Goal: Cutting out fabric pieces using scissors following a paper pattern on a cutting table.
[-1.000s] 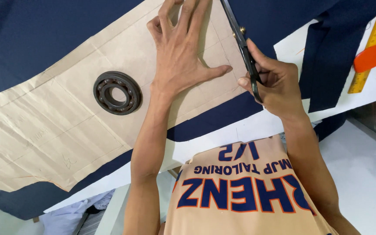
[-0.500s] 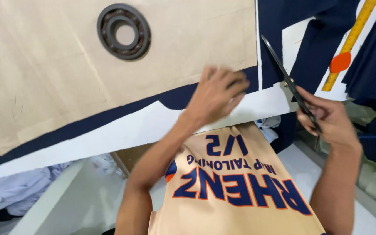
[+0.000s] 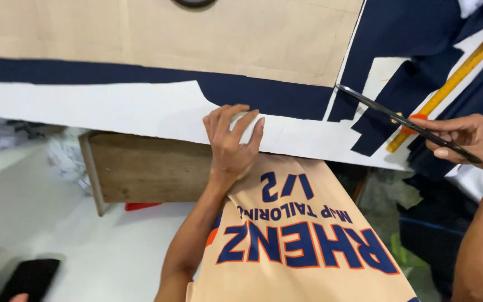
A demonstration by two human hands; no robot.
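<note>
Gripping the black scissors [image 3: 406, 124] by their handles, the right hand [image 3: 468, 140] holds them low over the table [image 3: 113, 109], blades closed or nearly so and pointing toward the seam where the tan paper pattern [image 3: 197, 39] meets the navy fabric [image 3: 409, 33]. The left hand [image 3: 231, 142] is curled over the near edge of the table, fingertips pressing the white surface just beside a strip of that navy cloth, holding nothing. To cut well here, I would say the free hand ought to lie flat on the pattern close to the cutting line, so paper and cloth cannot slide apart, and the blades should follow right along the paper's edge in long, steady bites. The scissor tips sit just right of the pattern's corner, well apart from the left hand, with the cloth stretching between the two hands. A yellow ruler [image 3: 465, 61] slants across the fabric behind the scissors, an orange piece [image 3: 417, 117], perhaps chalk, near its lower end. Below the table edge stands a wooden box [image 3: 146, 168], and the person's tan shirt [image 3: 303, 246] fills the foreground.
</note>
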